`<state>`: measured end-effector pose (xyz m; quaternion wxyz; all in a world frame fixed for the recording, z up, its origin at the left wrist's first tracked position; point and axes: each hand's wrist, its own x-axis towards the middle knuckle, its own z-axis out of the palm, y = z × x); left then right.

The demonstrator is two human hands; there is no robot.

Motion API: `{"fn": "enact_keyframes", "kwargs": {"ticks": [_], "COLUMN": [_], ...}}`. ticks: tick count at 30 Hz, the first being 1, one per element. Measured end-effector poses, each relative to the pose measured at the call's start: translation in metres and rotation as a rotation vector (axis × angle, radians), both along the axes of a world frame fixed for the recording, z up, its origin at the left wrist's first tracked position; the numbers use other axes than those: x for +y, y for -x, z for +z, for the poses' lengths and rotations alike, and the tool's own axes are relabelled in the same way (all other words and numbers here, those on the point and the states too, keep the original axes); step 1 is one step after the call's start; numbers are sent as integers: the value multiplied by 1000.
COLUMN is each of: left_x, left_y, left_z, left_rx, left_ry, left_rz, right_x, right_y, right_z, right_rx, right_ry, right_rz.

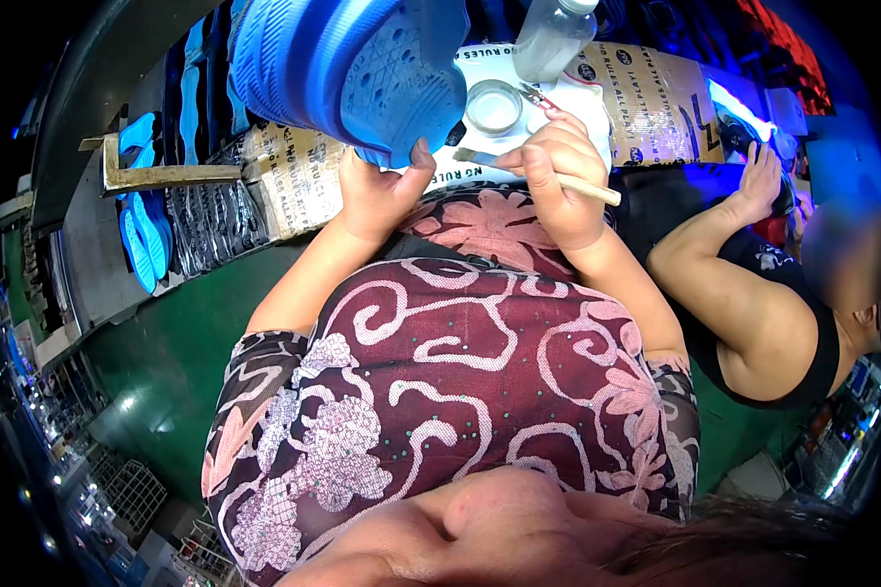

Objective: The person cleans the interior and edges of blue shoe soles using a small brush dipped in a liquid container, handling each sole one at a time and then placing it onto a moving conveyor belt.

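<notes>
My left hand [387, 194] is closed on the lower edge of a blue foam clog [401, 83], thumb on its side. The clog is raised and tilted over the bench, its perforated inner face turned right. In my right hand [566, 181] is a flat brush [589, 188] with a pale wooden handle. Its bristles point left, just right of the clog's lower edge; whether they touch it I cannot tell. Beyond the brush, a round glass dish [494, 108] of pale contents stands on a white board [595, 127]. A small red-handled tool [550, 100] lies beside the dish.
A clear bottle with a white cap [555, 41] stands behind the dish. Printed cardboard [651, 98] covers the bench. To the left are a wooden bracket [171, 176] and blue sole-shaped pieces [147, 240]. At the right sits a co-worker [768, 303], hands at a lit spot.
</notes>
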<state>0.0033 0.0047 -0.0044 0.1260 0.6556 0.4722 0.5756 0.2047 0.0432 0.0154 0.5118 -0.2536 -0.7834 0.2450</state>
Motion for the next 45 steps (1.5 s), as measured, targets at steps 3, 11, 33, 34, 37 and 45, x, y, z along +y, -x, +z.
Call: {"fn": "enact_keyframes", "kwargs": {"ticks": [3, 11, 33, 34, 37, 45], "left_x": [0, 2, -6, -7, -5, 1], "left_y": [1, 1, -3, -2, 0, 1], "left_z": [-4, -2, -2, -2, -4, 15], "left_rx": [-26, 51, -111, -111, -86, -130], "left_ry": [18, -35, 275, 277, 254, 247], "left_rz": [-15, 2, 23, 24, 42, -20], "right_x": [1, -3, 1, 0, 2, 2], "right_y": [1, -4, 2, 1, -3, -25], "right_z": [2, 2, 2, 1, -1, 3], "right_rx": [68, -57, -139, -139, -116, 14], "right_ry": [9, 85, 22, 24, -17, 174], "right_rz": [-51, -148, -147, -146, -247, -289]}}
